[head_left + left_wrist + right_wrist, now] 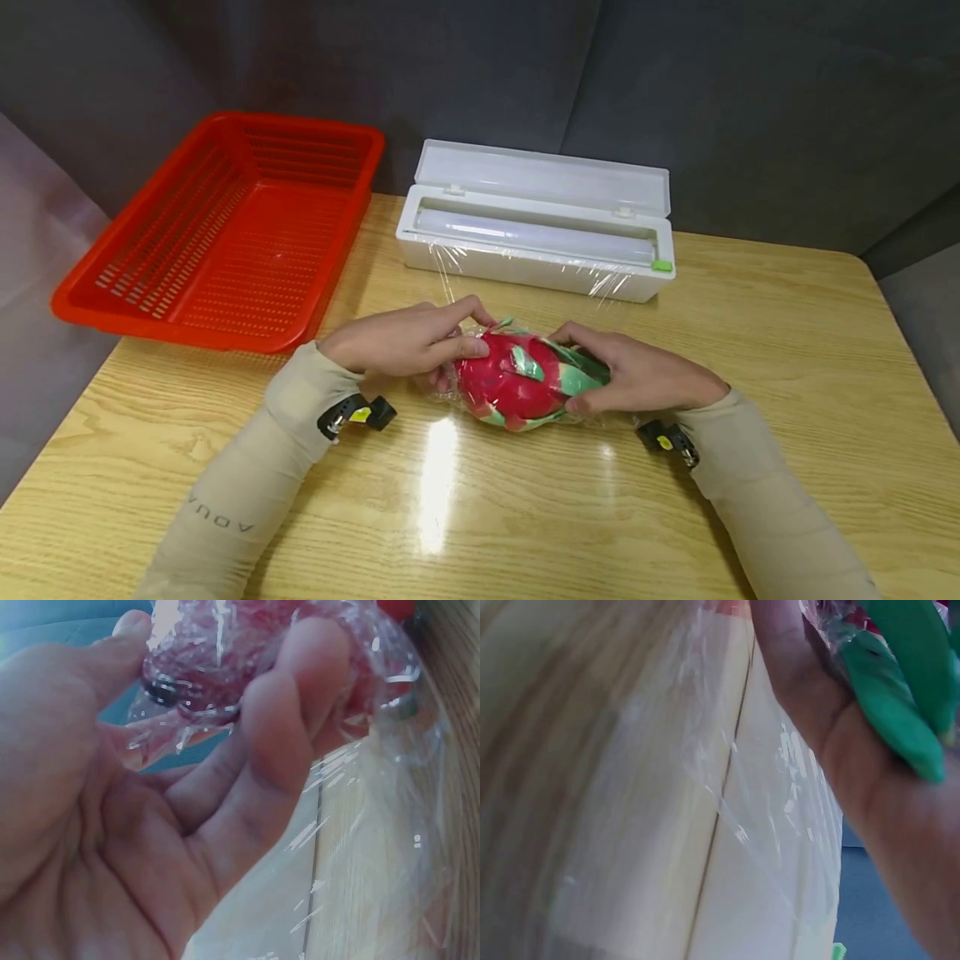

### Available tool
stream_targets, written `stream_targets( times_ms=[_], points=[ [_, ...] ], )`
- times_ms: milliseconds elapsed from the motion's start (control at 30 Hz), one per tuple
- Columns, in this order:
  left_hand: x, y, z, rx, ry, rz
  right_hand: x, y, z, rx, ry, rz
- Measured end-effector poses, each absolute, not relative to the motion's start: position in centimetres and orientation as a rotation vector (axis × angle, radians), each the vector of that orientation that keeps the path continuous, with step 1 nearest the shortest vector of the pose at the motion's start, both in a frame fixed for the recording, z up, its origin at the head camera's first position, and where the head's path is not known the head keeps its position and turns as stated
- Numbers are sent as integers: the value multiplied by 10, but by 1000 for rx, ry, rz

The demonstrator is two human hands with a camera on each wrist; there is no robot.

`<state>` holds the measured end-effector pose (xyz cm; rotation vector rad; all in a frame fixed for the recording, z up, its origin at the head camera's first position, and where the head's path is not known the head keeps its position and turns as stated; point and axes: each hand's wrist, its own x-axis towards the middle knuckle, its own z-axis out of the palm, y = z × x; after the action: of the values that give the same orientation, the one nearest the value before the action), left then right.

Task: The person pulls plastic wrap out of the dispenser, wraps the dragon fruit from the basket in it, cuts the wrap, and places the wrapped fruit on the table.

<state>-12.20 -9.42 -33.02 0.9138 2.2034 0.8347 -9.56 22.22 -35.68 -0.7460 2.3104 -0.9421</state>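
Note:
A red dragon fruit (510, 382) with green scales lies on its side just above or on the table, partly wrapped in clear plastic wrap (390, 667). My left hand (408, 343) holds its left end, thumb on top and the other fingers around the film-covered end. At the leafy right end, my right hand (637, 371) grips the fruit between thumb and fingers. Green scales (900, 682) press against that hand in the right wrist view. From the fruit, the film stretches back to a white wrap dispenser (525, 271), whose lid stands open over a roll (532, 235).
A red plastic basket (258, 242) with slotted walls stands at the back left. On the dispenser's right front edge sits a green slider (662, 266). Grey cloth (750, 125) hangs behind the wooden table (555, 533).

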Motion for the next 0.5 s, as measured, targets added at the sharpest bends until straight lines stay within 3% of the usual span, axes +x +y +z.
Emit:
stream_targets(
  times_ms=[500],
  points=[
    [-124, -90, -334, 867, 2224, 857, -91, 229, -343, -789, 2510, -776]
  ],
)
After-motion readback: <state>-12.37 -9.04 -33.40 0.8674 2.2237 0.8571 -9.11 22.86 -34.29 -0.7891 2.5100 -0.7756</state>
